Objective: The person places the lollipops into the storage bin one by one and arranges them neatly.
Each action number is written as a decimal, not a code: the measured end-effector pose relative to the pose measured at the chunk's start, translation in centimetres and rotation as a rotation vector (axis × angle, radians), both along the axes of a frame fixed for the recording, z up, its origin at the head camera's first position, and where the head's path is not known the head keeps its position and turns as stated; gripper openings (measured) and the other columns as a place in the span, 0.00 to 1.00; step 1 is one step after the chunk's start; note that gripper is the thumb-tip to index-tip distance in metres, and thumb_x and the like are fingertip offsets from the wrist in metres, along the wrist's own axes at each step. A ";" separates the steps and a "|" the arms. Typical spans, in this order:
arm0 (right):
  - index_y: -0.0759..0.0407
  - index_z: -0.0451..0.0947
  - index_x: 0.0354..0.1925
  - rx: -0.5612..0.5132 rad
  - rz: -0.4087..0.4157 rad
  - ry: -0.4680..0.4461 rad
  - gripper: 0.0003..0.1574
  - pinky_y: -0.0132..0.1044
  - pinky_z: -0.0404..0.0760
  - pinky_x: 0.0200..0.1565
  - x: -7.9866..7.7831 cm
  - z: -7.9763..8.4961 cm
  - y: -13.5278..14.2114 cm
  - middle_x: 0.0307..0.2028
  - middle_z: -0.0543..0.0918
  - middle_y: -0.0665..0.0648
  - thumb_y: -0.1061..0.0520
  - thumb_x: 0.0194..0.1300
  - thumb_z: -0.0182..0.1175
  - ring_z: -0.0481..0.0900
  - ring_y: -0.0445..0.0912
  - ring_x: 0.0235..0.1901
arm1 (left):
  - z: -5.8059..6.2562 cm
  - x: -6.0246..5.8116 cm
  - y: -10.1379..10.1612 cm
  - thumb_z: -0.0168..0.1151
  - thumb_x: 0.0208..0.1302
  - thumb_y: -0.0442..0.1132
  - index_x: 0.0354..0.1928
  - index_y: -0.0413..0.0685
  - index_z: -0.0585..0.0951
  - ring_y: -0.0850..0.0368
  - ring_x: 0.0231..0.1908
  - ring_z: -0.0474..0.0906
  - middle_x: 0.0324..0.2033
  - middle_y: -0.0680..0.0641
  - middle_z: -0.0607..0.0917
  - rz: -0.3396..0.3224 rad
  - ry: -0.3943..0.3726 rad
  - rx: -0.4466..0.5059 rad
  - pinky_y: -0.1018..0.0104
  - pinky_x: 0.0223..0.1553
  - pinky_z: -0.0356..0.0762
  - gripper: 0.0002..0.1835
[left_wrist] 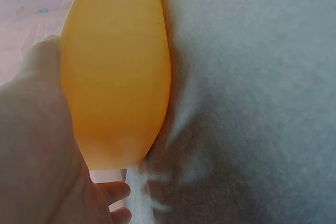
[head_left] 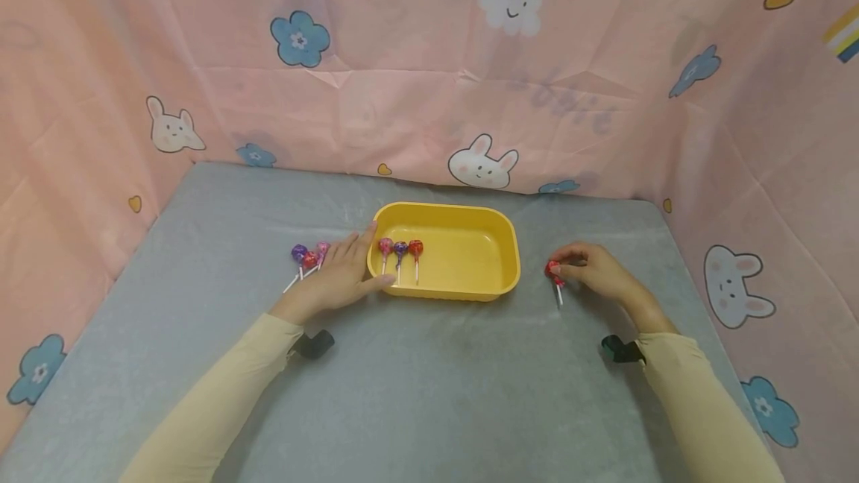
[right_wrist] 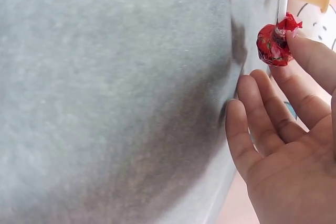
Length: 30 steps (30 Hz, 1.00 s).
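A red-wrapped lollipop (right_wrist: pixel 274 44) is pinched by its head between the thumb and finger of my right hand (head_left: pixel 593 270), right of the yellow tray (head_left: pixel 463 294). Its white stick points toward me in the head view. My left hand (head_left: pixel 338 274) rests against the tray's left end, fingers extended and thumb over the near rim. Inside the tray, at its left, a pink lollipop (head_left: pixel 385 246), a purple lollipop (head_left: pixel 400 248) and a red lollipop (head_left: pixel 416 247) lie side by side. In the left wrist view, that hand (left_wrist: pixel 39 145) touches the tray's outer wall (left_wrist: pixel 118 72).
Left of my left hand lie another purple lollipop (head_left: pixel 298 252), a red one (head_left: pixel 309 260) and a pink one (head_left: pixel 323 248), close together. The grey cloth-covered table (head_left: pixel 429 393) meets a pink printed curtain (head_left: pixel 376 110) at the back and sides.
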State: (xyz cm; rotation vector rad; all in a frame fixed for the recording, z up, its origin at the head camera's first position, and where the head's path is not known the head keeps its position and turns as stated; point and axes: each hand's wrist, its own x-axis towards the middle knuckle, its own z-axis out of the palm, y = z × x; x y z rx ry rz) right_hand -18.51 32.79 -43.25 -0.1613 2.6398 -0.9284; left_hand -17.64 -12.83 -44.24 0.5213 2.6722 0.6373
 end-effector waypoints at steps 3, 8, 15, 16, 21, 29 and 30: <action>0.60 0.80 0.52 0.015 0.007 0.006 0.23 0.42 0.76 0.52 -0.1 0.4 -0.3 0.49 0.84 0.61 0.45 0.69 0.61 0.77 0.53 0.50 | 0.1 0.0 0.0 0.47 0.63 0.75 0.78 0.53 0.29 0.37 0.79 0.40 0.79 0.40 0.46 -0.002 0.000 0.000 0.39 0.78 0.34 0.58; 0.61 0.80 0.53 0.035 0.027 0.017 0.24 0.47 0.78 0.53 -0.4 1.2 -0.7 0.50 0.84 0.63 0.46 0.69 0.61 0.77 0.55 0.51 | 0.3 0.1 0.0 0.47 0.63 0.75 0.78 0.54 0.28 0.37 0.79 0.40 0.79 0.39 0.46 0.001 -0.008 -0.006 0.39 0.78 0.33 0.58; 0.59 0.80 0.55 0.039 0.035 0.024 0.25 0.43 0.80 0.49 -0.8 1.9 -1.0 0.51 0.83 0.62 0.43 0.69 0.61 0.78 0.55 0.52 | 0.4 0.0 0.0 0.48 0.64 0.74 0.78 0.53 0.29 0.37 0.79 0.39 0.79 0.40 0.45 -0.003 -0.005 -0.004 0.39 0.78 0.33 0.58; 0.59 0.80 0.55 0.036 0.037 0.028 0.25 0.44 0.80 0.50 -0.8 2.0 -1.0 0.52 0.83 0.62 0.43 0.69 0.61 0.78 0.55 0.53 | 0.3 0.0 0.0 0.47 0.64 0.74 0.78 0.53 0.29 0.37 0.79 0.39 0.79 0.40 0.45 -0.003 -0.005 -0.003 0.39 0.78 0.33 0.58; 0.58 0.80 0.54 0.003 0.043 0.057 0.25 0.54 0.80 0.56 -0.9 2.5 -1.6 0.52 0.83 0.62 0.43 0.69 0.61 0.79 0.56 0.53 | 0.2 0.0 0.0 0.47 0.64 0.74 0.78 0.52 0.30 0.37 0.79 0.40 0.80 0.41 0.44 -0.005 -0.001 0.004 0.39 0.78 0.34 0.57; 0.55 0.80 0.54 -0.016 0.015 0.048 0.27 0.56 0.80 0.58 -1.0 3.8 -2.8 0.54 0.82 0.60 0.39 0.67 0.61 0.80 0.57 0.55 | 0.2 0.0 0.0 0.48 0.64 0.74 0.79 0.53 0.30 0.37 0.79 0.40 0.79 0.40 0.44 -0.001 -0.005 0.007 0.39 0.78 0.34 0.58; 0.54 0.80 0.54 -0.014 0.011 0.044 0.27 0.56 0.80 0.58 -1.1 3.9 -3.0 0.54 0.82 0.60 0.38 0.67 0.61 0.80 0.57 0.55 | 0.2 0.0 0.0 0.48 0.63 0.74 0.79 0.53 0.30 0.37 0.79 0.40 0.79 0.40 0.45 0.000 -0.005 0.007 0.39 0.78 0.33 0.58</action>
